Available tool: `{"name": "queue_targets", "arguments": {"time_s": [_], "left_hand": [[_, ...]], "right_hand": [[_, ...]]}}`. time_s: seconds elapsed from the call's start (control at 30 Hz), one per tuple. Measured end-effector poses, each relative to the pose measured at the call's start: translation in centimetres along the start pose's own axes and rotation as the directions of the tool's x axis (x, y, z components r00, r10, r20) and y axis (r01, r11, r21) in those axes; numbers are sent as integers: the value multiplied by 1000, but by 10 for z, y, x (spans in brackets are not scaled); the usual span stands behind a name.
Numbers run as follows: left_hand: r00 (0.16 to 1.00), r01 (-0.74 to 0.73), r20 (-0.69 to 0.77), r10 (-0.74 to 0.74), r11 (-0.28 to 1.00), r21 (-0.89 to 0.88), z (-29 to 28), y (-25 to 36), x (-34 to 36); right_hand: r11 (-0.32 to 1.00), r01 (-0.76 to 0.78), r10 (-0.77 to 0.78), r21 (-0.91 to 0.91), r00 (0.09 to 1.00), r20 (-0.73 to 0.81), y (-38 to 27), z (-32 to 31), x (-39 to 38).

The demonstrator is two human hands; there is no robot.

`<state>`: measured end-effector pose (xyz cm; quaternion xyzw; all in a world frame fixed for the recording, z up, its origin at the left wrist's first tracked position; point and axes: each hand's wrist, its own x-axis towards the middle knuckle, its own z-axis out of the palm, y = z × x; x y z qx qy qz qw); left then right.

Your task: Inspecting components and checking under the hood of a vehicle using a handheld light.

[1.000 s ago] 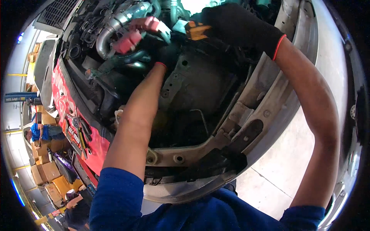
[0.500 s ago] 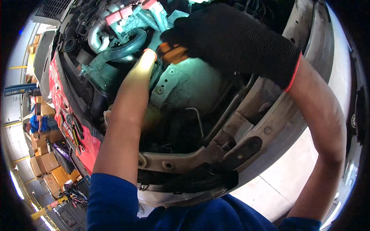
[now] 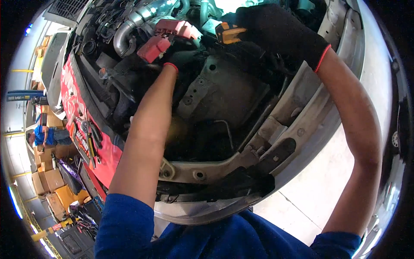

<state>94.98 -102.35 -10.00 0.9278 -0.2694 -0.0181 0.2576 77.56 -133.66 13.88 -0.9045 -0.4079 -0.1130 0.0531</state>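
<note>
My right hand (image 3: 269, 34), in a black knitted glove with a red cuff, is closed around an orange-and-black handheld work light (image 3: 230, 33) over the far part of the engine bay. Bright bluish light falls on the parts just beyond it. My left hand (image 3: 186, 60), also in a dark glove, reaches down among the engine parts just beside the red plastic covers (image 3: 174, 29). Shadow hides its fingers, so whether it grips anything is unclear. A bent silver pipe (image 3: 123, 39) lies left of those covers.
The car's front crossmember (image 3: 220, 168) and pale fender edge (image 3: 310, 103) border the engine bay. On the left, a red cover (image 3: 108, 159) carries several hand tools (image 3: 91, 136). Farther left are a person in blue (image 3: 41, 136) and cardboard boxes (image 3: 45, 183).
My right hand and the work light have moved up and away from my left wrist. The light has left my left wrist and the near panel, which are now darker. The red covers show more fully.
</note>
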Motion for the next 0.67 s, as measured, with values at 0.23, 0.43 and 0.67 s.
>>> {"name": "queue_targets", "arguments": {"time_s": [0.23, 0.43, 0.67], "left_hand": [[965, 0, -152, -214, 580, -814, 45, 6, 1], [935, -235, -62, 349, 742, 628, 31, -12, -31], [994, -91, -112, 7, 633, -769, 87, -15, -48]], "right_hand": [[973, 95, -46, 208, 972, -231, -38, 20, 11], [969, -103, 109, 225, 994, -14, -32, 13, 14], [979, -91, 98, 181, 995, -29, -17, 7, 7]]}}
